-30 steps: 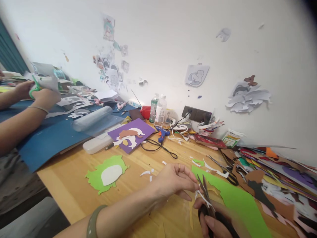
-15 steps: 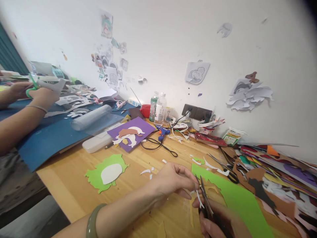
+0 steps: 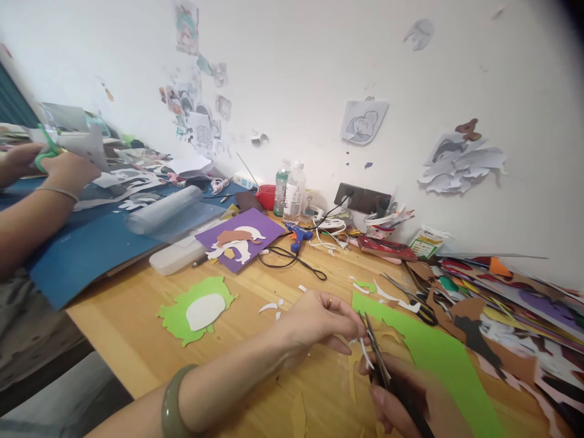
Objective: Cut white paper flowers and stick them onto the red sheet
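Observation:
My left hand (image 3: pixel 325 322), a ring on one finger, is closed in a pinch on a thin white strip (image 3: pixel 365 353) that looks like cut foam or paper. Black-handled scissors (image 3: pixel 379 359) are gripped in my right hand (image 3: pixel 401 395), their blades pointing up and away beside the strip. The blades almost meet at my left fingertips; whether they touch the strip is unclear. Under and right of the scissors lies a bright green foam sheet (image 3: pixel 442 359) with a cut edge. Left of my forearm rests a spiky green cutout (image 3: pixel 176 313) with a white oval (image 3: pixel 206 311) on it.
Behind are a purple sheet (image 3: pixel 232 264) with cutouts, a blue glue gun (image 3: pixel 298 237) with its cord, and two bottles (image 3: pixel 294 191). Spare scissors (image 3: pixel 426 313) and piled foam scraps (image 3: pixel 511 340) lie right. At far left, another person's hands (image 3: pixel 68 170) hold green scissors and paper.
The view has tilted slightly, so the wall and table items sit a little higher. My hands stay close together, with the scissors still at the white strip.

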`<state>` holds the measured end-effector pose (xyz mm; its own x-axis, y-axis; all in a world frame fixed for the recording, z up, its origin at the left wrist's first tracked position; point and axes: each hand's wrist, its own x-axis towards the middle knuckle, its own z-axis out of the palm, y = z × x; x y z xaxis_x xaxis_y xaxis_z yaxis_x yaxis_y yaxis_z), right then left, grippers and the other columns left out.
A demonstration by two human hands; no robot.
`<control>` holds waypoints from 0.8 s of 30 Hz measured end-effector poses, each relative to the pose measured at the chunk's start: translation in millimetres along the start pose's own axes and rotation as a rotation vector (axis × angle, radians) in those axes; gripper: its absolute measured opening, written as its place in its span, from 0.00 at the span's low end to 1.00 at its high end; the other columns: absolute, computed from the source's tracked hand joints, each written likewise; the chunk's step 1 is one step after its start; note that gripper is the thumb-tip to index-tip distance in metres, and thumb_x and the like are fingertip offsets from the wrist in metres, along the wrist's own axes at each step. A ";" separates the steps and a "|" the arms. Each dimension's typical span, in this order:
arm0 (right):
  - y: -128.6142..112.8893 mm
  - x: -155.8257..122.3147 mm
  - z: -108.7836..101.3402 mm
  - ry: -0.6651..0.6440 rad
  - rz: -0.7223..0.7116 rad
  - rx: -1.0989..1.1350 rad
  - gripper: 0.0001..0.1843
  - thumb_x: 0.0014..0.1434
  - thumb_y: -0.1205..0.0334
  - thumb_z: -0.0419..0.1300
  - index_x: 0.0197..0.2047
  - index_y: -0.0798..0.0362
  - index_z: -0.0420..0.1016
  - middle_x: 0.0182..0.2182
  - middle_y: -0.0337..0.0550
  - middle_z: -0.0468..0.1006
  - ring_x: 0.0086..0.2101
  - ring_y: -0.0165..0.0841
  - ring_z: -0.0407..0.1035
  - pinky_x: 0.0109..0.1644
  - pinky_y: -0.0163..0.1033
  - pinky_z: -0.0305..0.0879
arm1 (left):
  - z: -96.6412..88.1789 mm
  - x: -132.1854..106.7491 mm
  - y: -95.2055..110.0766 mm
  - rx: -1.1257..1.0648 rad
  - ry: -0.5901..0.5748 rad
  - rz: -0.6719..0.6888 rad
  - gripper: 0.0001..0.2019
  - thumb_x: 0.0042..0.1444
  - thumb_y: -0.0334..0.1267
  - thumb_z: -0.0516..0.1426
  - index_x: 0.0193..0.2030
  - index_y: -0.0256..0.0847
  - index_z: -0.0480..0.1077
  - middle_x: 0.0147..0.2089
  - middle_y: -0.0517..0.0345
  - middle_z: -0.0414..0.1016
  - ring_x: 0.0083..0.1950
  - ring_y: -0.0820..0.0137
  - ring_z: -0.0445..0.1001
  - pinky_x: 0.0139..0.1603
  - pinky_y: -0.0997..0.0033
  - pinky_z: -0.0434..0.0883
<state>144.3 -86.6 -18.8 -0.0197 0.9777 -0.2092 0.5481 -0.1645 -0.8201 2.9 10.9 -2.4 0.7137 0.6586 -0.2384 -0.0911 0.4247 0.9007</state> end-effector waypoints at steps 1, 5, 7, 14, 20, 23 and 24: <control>1.0 0.2 -0.1 0.008 0.000 -0.014 0.10 0.46 0.56 0.51 0.30 0.52 0.64 0.17 0.33 0.58 0.20 0.29 0.55 0.24 0.34 0.52 | 0.0 -0.1 0.7 -0.010 -0.001 -0.003 0.06 0.35 0.31 0.61 0.23 0.33 0.70 0.25 0.58 0.72 0.26 0.78 0.68 0.24 0.82 0.67; 4.4 1.3 0.8 0.048 -0.007 -0.026 0.07 0.48 0.57 0.51 0.28 0.52 0.64 0.19 0.33 0.59 0.20 0.27 0.54 0.24 0.33 0.53 | -0.3 -0.1 1.0 -0.046 -0.011 -0.008 0.09 0.34 0.32 0.63 0.24 0.34 0.68 0.25 0.58 0.72 0.28 0.76 0.70 0.23 0.82 0.67; 4.0 1.2 0.8 0.034 0.003 0.015 0.09 0.48 0.56 0.50 0.29 0.52 0.63 0.19 0.34 0.59 0.19 0.27 0.54 0.23 0.33 0.54 | -0.9 0.5 -0.3 -0.044 -0.020 0.010 0.08 0.35 0.31 0.62 0.24 0.33 0.68 0.26 0.57 0.73 0.29 0.76 0.70 0.24 0.82 0.67; 4.7 0.1 2.9 0.071 0.023 0.032 0.07 0.46 0.58 0.52 0.27 0.52 0.63 0.16 0.30 0.54 0.17 0.25 0.52 0.20 0.31 0.51 | -3.6 4.3 -2.2 -0.050 0.006 0.026 0.08 0.35 0.30 0.61 0.25 0.34 0.67 0.27 0.56 0.73 0.29 0.76 0.70 0.23 0.82 0.67; 10.4 3.9 5.4 0.104 0.069 0.106 0.11 0.47 0.53 0.52 0.27 0.53 0.64 0.13 0.29 0.55 0.14 0.24 0.52 0.18 0.30 0.51 | -4.7 4.1 -2.0 -0.014 0.039 0.044 0.04 0.38 0.30 0.59 0.24 0.33 0.69 0.28 0.55 0.74 0.30 0.75 0.70 0.24 0.82 0.67; 18.9 8.3 0.2 0.219 0.096 0.066 0.16 0.45 0.49 0.54 0.31 0.53 0.68 0.11 0.30 0.59 0.14 0.26 0.56 0.17 0.31 0.53 | -5.2 3.7 -2.8 -0.006 0.044 0.052 0.04 0.39 0.31 0.59 0.25 0.33 0.70 0.28 0.55 0.73 0.31 0.75 0.69 0.24 0.81 0.67; 22.7 9.8 -2.2 0.297 0.084 0.001 0.17 0.43 0.49 0.55 0.32 0.52 0.69 0.11 0.31 0.60 0.14 0.27 0.57 0.17 0.31 0.54 | -5.4 3.6 -3.1 -0.003 0.046 0.054 0.04 0.39 0.32 0.59 0.25 0.33 0.70 0.28 0.55 0.73 0.30 0.75 0.69 0.24 0.81 0.67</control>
<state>158.4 -80.5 -38.3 0.2709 0.9561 -0.1116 0.5369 -0.2464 -0.8069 2.0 15.3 -8.0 0.6748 0.7086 -0.2061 -0.1308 0.3897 0.9116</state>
